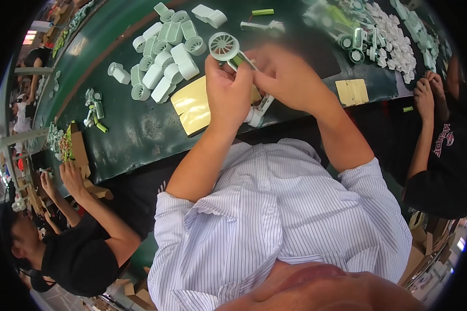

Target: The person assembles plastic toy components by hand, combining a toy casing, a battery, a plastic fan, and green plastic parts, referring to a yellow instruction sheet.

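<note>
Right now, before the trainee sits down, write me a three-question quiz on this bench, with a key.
1. True or false: no hand touches the pale green piece with a round grille.
2. What lies heaped toward the picture's upper right? A) blue bottles B) small white pieces C) wooden blocks
3. Which of the person's own hands is nearer the pile of pale green housings?

Key
1. False: the left hand holds it.
2. B.
3. The left hand.
</note>
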A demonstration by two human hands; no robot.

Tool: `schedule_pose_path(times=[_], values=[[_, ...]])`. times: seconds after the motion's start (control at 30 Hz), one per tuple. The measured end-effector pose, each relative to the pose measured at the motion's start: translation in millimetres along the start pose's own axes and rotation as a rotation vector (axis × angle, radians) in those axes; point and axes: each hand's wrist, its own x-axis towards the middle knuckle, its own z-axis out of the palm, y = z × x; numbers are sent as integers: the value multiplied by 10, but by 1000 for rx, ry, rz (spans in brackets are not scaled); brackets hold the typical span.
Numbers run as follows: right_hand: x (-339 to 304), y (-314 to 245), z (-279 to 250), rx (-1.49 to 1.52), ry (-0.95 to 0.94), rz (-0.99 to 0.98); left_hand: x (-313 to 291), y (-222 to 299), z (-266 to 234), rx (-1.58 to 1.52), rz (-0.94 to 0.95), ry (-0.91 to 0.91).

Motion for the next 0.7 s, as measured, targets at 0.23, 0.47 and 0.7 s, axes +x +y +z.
schedule_pose_path(times=[0.23,0.47,0.7], values=[[-42,-158,-166,64,73,-39,-10,100,-92,48,-157,-72],[173,-201,-83,-63,-7,-126,-53,193,-106,22,-203,-200],[417,-234,10,-235,-56,-173,-111,232,-121,-57,-139,-170]])
